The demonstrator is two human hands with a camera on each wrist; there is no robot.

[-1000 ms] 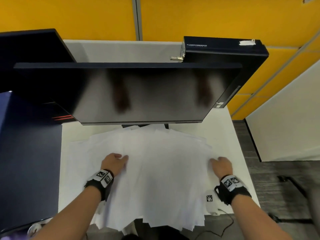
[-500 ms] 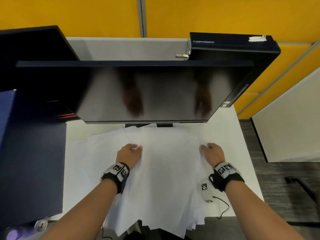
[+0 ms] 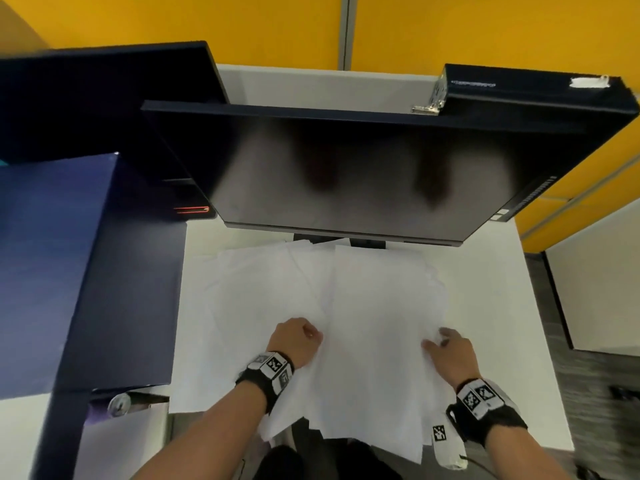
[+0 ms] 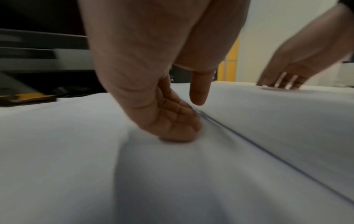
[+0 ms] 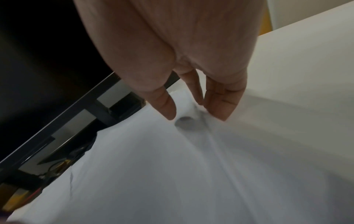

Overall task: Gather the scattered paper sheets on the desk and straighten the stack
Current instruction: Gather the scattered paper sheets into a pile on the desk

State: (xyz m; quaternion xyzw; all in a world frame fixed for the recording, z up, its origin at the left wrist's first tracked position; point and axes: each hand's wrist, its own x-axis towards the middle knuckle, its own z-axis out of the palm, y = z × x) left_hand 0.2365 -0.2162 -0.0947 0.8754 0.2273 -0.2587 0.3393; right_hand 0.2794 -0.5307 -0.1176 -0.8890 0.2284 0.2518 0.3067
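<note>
One wrist view shows left hand (image 4: 145, 84) fingers (image 4: 178, 122) curled.

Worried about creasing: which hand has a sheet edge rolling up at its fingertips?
The right hand: a sheet edge rolls up between its thumb and fingers. The left hand presses curled fingers onto the paper sheets, with no such roll.

Head view down over desk (image 3: 491, 278); wrist views close above shared paper sheets (image 3: 374, 306).
</note>
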